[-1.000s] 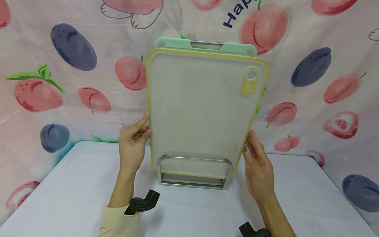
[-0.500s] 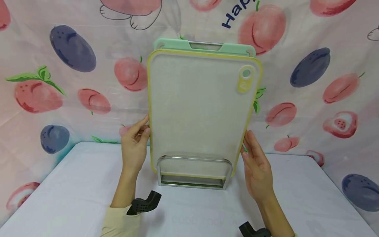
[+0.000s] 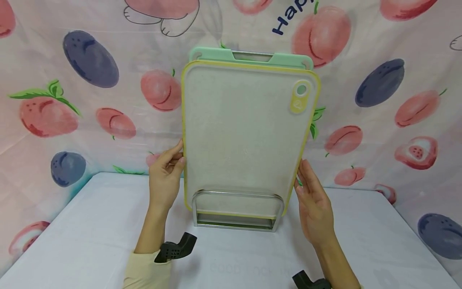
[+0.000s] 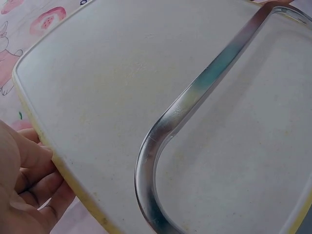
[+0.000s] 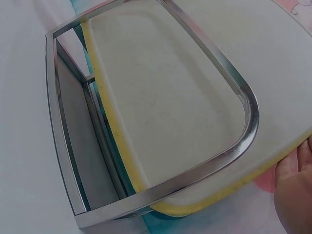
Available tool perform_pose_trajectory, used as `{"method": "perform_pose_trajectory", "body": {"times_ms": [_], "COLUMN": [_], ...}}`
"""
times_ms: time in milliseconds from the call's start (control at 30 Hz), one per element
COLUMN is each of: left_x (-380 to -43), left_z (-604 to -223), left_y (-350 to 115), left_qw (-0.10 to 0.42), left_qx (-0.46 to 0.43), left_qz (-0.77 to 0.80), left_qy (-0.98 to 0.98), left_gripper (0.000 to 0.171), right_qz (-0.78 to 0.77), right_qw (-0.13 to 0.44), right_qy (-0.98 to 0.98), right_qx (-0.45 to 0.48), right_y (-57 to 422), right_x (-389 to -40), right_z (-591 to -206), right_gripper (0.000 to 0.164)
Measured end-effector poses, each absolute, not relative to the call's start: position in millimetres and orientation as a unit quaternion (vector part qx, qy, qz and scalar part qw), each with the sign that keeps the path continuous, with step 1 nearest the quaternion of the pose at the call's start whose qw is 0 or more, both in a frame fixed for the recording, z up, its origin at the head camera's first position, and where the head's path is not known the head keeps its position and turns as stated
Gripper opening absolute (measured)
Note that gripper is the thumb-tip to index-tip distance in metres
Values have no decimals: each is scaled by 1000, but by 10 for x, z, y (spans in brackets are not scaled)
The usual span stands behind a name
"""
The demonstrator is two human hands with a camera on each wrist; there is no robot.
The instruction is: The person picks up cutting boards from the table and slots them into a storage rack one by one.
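A white cutting board (image 3: 242, 136) with a yellow rim stands upright in a metal rack (image 3: 236, 228), behind the rack's front loop. Its lettered yellow corner patch has a round hole. Behind it stands a mint-green board (image 3: 209, 52), mostly hidden except along the top. At the left edge, my left hand (image 3: 164, 180) holds the white board between thumb and fingers; the left wrist view shows the thumb (image 4: 41, 153) on the rim. My right hand (image 3: 315, 204) touches the opposite edge with its fingers fairly straight.
A white-covered table (image 3: 231, 261) bears the rack. Close behind it hangs a fruit-printed cloth (image 3: 119, 52). A black wrist mount (image 3: 177, 247) sits on the left arm, and another black mount (image 3: 310, 281) on the right.
The white board's upper right corner has swung back and left, nearer the green board. The right hand has shifted slightly left with it; during the last half second hardly anything has moved.
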State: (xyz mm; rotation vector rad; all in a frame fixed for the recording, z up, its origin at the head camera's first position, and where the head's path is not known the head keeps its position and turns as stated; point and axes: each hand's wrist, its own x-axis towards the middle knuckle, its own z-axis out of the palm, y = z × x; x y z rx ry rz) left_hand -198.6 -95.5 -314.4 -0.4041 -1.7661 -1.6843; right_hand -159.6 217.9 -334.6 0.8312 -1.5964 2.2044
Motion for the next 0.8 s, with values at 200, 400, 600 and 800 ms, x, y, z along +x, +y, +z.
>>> {"method": "perform_pose_trajectory", "body": {"times_ms": [200,400,600,800], "left_x": [-1895,-1805,-1825,-1830], "left_z": [-3051,-2938,-2976,-3038], "left_y": [-938,-894,-909,-916], "left_qw": [311,303,290,280], "left_qx": [-140,-116,-79,-50], "left_qz": [-648,-651,-649,-627], "left_qy": [-681,-686,-698,-725], "left_gripper": [37,35,34,35], "right_qz": [763,743,713,658], "right_qw": [144,164,203,230], "right_qy": [-567,-588,-632,-699], "right_qx": [273,273,227,159], "right_y": [2166,2140,2170,2316], "right_x": [-1577,-1568,-1611,-1592], "right_z": [-3326,-3312,-3349,-3388], "right_gripper": [54,53,51,46]}}
